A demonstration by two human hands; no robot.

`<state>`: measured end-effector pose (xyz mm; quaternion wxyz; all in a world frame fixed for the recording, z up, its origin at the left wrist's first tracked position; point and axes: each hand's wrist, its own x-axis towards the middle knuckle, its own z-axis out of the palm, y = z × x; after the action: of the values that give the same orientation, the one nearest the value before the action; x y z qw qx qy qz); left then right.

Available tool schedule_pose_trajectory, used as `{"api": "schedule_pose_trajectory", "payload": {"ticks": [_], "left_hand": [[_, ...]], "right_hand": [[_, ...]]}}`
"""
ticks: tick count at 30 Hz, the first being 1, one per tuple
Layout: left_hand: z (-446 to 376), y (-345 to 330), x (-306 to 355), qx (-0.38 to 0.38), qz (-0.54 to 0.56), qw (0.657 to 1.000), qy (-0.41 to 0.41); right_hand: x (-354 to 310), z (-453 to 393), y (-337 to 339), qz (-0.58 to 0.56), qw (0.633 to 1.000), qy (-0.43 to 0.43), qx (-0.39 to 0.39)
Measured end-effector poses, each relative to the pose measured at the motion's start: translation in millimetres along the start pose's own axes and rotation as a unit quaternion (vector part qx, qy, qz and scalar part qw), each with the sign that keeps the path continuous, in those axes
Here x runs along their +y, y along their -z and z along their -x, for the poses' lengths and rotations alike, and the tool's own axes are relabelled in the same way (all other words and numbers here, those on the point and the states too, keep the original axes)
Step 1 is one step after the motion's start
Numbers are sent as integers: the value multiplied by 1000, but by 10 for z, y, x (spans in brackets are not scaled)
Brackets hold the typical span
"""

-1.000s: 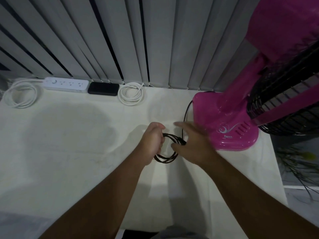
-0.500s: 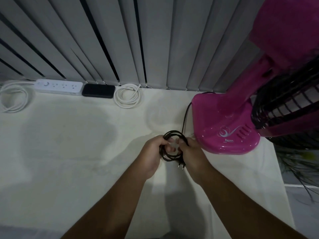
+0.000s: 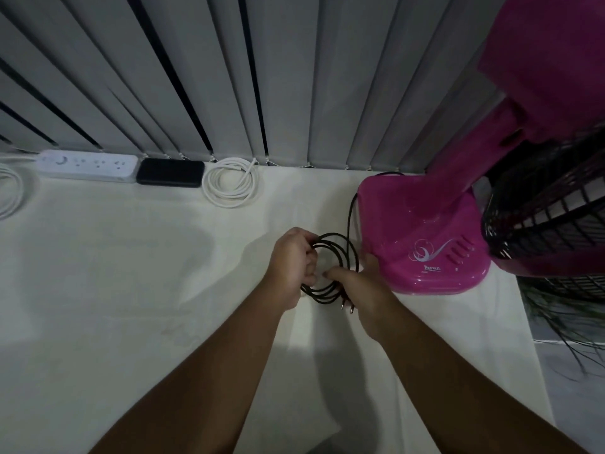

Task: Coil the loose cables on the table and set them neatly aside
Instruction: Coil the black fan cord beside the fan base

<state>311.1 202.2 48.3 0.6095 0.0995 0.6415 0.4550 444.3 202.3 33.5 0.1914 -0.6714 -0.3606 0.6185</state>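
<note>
Head view: a black cable point(image 3: 330, 253) is held coiled in a ring just left of the fan point(image 3: 422, 237), gripped by the left hand point(image 3: 293, 267) and pinched by the right hand point(image 3: 366, 283); its plug point(image 3: 347, 306) points toward the person.

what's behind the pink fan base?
A black cord curves out from behind the fan base, with grey blinds beyond. Where the cord joins the base is hidden.

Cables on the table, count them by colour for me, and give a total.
White cables: 2, a coil by the blinds and one at the left edge.
Black cable: 1, the coil in both hands.
Total: 3.
</note>
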Motion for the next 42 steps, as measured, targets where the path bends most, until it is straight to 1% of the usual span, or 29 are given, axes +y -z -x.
{"api": "schedule_pose_trajectory", "payload": {"ticks": [2,5,8,10,12,14,17,18,24,26,29,31,34,36,40,42], "left_hand": [[-34,34,35,-4,-11,1000,-18],[-62,46,38,10,-14,998,-58],[-66,88,11,10,-11,997,-72],[-60,125,-12,-6,-23,997,-70],[-45,145,-16,-25,-30,997,-67],[-37,142,4,-35,-34,997,-65],[-32,112,38,-34,-46,996,-68],[-35,100,39,-31,-44,996,-72],[-12,85,-54,13,38,994,-102],[8,99,-113,18,51,996,-72],[78,143,-264,-13,70,997,6],[127,167,-358,-18,99,995,15],[164,127,-410,-2,99,995,-17],[153,64,-359,27,83,996,-26],[-28,26,-192,116,-1,992,-46],[-139,39,-97,110,-46,991,-60]], "right_hand": [[-13,-8,-16,0,999,25,-37],[15,34,-74,26,998,8,-64],[74,60,-89,53,997,-40,-43],[65,73,-68,48,997,-57,-19],[44,51,-51,34,999,-41,-13],[9,34,-50,-1,1000,-10,-26],[-41,54,-84,-139,987,-28,-81],[-49,73,-107,-156,983,-35,-88],[21,194,-245,-162,984,-53,-57],[11,168,-249,-178,982,-48,-35],[-7,123,-247,-202,977,-59,-21],[-7,122,-243,-191,978,-81,-6],[24,135,-265,-201,971,-132,2],[45,145,-292,-206,968,-142,-7],[9,133,-228,-179,972,-143,-59],[-49,55,-142,-147,981,-106,-67]]}}
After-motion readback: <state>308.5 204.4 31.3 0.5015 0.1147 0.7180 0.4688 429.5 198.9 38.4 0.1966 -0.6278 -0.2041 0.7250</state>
